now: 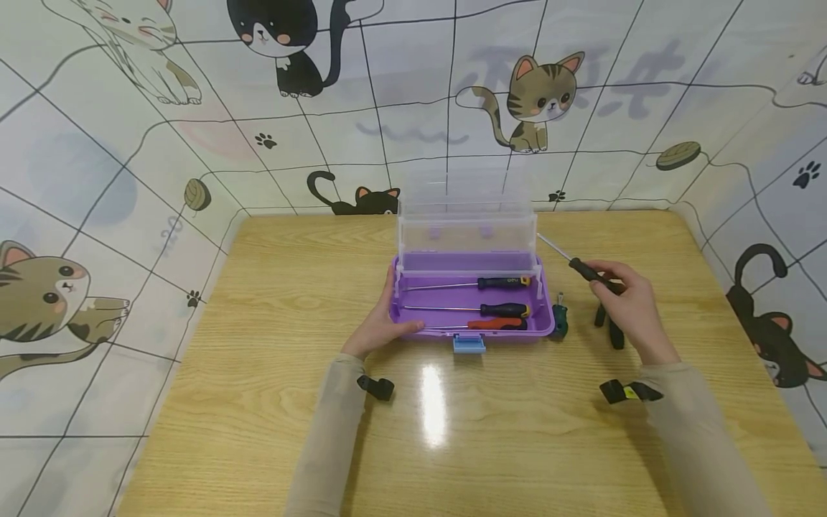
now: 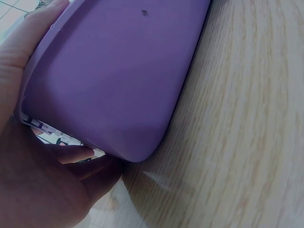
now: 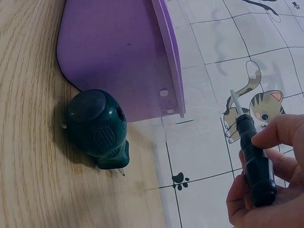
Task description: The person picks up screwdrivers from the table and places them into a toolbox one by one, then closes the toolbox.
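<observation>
The right hand point(image 1: 629, 305) is holding a black-handled screwdriver point(image 1: 584, 271) in a narrow grip, right of the purple toolbox point(image 1: 433, 297), shaft slanting forward and leftward toward the clear lid point(image 1: 465, 240); the left hand point(image 1: 381, 319) is clasping the toolbox's left end, partly hidden fingers apparently curling behind.

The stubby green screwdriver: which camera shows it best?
Right wrist: the stubby green screwdriver appears largest and closest there. The head view shows it small, beside the purple plastic box; the left wrist view lacks it.

White glare point(image 1: 433, 406) streaks my brightly lit table point(image 1: 271, 359), while my left hand point(image 2: 42, 175) lies shadowed in its dimmer wrist view.
</observation>
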